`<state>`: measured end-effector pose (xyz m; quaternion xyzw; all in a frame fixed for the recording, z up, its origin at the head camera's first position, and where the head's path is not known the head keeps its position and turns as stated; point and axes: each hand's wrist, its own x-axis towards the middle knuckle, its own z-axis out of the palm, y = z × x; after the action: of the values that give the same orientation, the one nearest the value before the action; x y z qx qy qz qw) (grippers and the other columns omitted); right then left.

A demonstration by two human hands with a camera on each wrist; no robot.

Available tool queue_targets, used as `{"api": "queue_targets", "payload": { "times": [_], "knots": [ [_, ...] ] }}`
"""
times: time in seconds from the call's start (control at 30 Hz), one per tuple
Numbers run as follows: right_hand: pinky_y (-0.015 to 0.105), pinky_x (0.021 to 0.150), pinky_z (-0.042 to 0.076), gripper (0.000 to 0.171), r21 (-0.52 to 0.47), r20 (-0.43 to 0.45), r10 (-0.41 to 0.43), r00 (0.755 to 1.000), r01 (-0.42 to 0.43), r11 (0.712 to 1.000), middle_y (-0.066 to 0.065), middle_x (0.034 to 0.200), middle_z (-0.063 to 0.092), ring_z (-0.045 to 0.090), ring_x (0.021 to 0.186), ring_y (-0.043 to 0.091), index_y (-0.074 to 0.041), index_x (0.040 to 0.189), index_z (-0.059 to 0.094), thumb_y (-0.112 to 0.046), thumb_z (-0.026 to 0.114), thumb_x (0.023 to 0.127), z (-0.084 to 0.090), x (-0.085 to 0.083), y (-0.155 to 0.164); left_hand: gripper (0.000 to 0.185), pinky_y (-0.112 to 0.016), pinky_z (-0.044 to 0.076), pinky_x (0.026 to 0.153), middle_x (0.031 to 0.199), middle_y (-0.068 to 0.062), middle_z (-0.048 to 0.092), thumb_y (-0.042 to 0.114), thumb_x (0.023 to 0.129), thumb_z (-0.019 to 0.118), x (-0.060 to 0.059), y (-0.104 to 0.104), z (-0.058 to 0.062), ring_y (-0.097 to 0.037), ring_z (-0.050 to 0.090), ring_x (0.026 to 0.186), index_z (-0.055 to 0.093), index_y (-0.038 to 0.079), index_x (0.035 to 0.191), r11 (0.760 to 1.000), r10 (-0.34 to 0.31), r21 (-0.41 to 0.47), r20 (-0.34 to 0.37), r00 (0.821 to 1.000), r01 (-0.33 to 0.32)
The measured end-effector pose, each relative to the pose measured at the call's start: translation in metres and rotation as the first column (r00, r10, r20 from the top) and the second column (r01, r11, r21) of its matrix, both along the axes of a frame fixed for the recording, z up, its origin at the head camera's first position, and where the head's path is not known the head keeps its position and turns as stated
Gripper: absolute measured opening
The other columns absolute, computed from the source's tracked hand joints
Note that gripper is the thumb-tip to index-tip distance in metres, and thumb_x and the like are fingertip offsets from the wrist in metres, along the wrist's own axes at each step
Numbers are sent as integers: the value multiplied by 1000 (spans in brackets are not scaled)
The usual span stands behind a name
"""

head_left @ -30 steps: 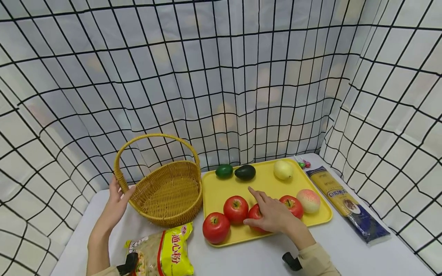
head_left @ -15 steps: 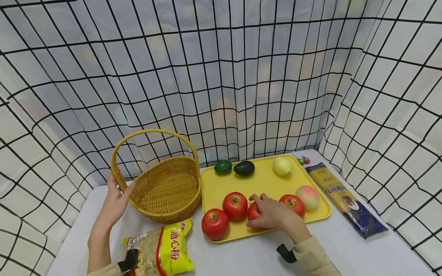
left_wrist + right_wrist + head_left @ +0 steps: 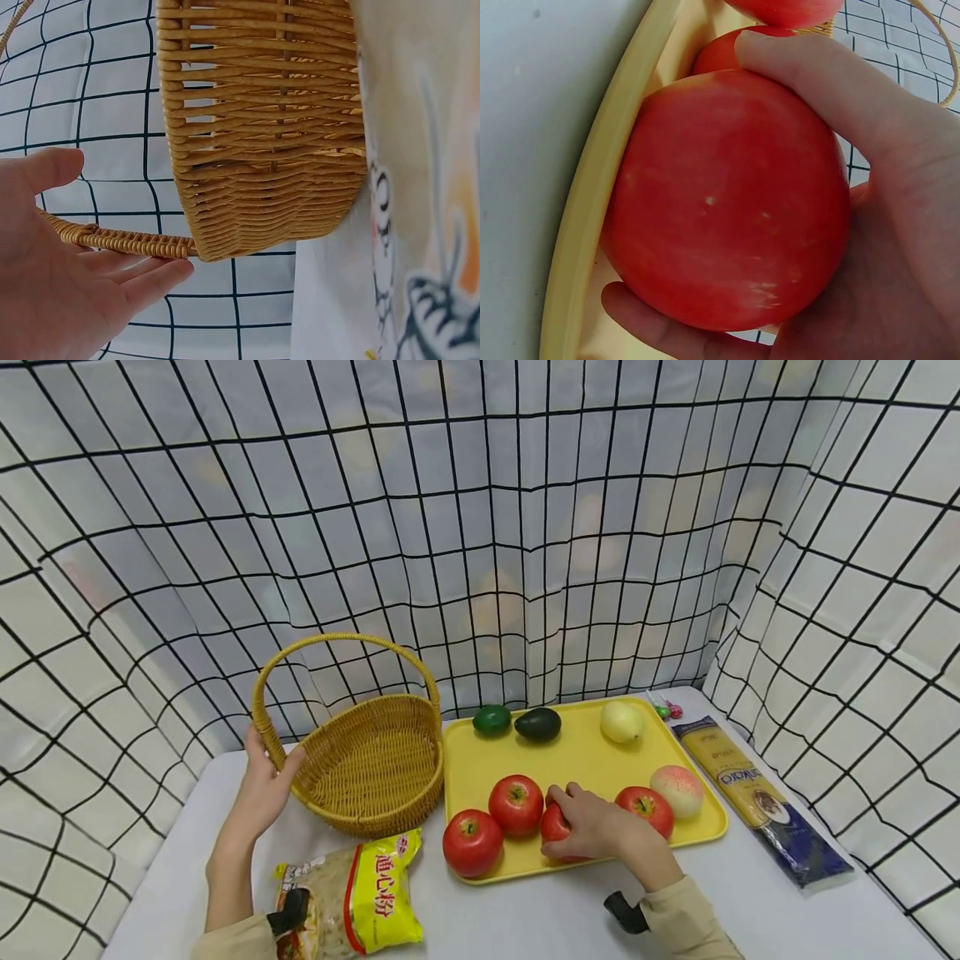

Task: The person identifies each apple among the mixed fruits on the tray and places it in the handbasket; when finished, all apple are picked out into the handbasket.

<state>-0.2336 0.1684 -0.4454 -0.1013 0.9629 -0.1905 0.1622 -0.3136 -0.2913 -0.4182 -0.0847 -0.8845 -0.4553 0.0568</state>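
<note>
**On the yellow tray: right hand wrapped round a tomato**

Near the front edge of the tray (image 3: 585,752), the right hand (image 3: 600,827) has fingers and thumb curled round a red tomato (image 3: 727,202) — the wrist view shows the thumb across its top and fingers under it, with the tomato close against the tray's front rim. Whether it is lifted off the tray surface cannot be told.

Left hand (image 3: 264,789) sits at the left side of the wicker basket (image 3: 371,768), palm open and fingers relaxed, touching the foot of the basket handle (image 3: 124,241) — not gripping it. Basket stands on the table (image 3: 525,918) just left of the tray, touching or nearly touching its left edge.

Other items on the tray:
- front left corner: second tomato (image 3: 472,842), third tomato (image 3: 516,804) just behind it
- right of the held one: fourth tomato (image 3: 647,808), then a peach (image 3: 678,791) near the right edge
- back edge: lime (image 3: 492,720), avocado (image 3: 537,724), lemon (image 3: 621,722)

Along the table's right edge, beside the tray, lies a spaghetti pack (image 3: 757,797). At the table's front edge, in front of the basket, lies a yellow noodle bag (image 3: 352,902).
</note>
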Motion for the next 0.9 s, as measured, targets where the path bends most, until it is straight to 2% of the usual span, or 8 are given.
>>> {"api": "queue_targets", "payload": {
  "times": [0.23,0.5,0.73,0.9],
  "knots": [
    [54,101,55,86,11,11,13,1000,-13,1000,20,141,53,60,118,31,-8,150,46,-49,80,82,6,4,0,92,-81,24,110,164,-41,-1,35,110,43,-1,-1,1,-67,16,146,-30,8,158,1000,-2,-16,13,1000,2],
    [51,106,52,73,-24,125,37,991,-34,999,17,147,52,61,117,27,-17,141,52,-52,79,82,20,9,-1,88,-78,26,113,166,-38,1,37,110,41,-2,-4,4,-64,20,147,-26,8,160,1000,25,-8,6,1000,-25],
    [41,93,56,67,-127,182,129,975,-107,986,1,125,59,57,108,16,-19,138,53,-50,79,84,33,21,-5,88,-77,28,112,166,-39,5,38,110,41,-1,-4,3,-64,22,147,-26,8,160,999,26,-25,7,1000,-26],
    [36,85,55,60,-165,145,169,975,-144,976,-5,117,57,58,102,12,-23,131,55,-52,78,84,41,29,-6,91,-78,27,112,166,-38,3,40,110,42,0,-4,2,-63,21,147,-28,9,160,998,33,-46,4,999,-32]
  ]
}}
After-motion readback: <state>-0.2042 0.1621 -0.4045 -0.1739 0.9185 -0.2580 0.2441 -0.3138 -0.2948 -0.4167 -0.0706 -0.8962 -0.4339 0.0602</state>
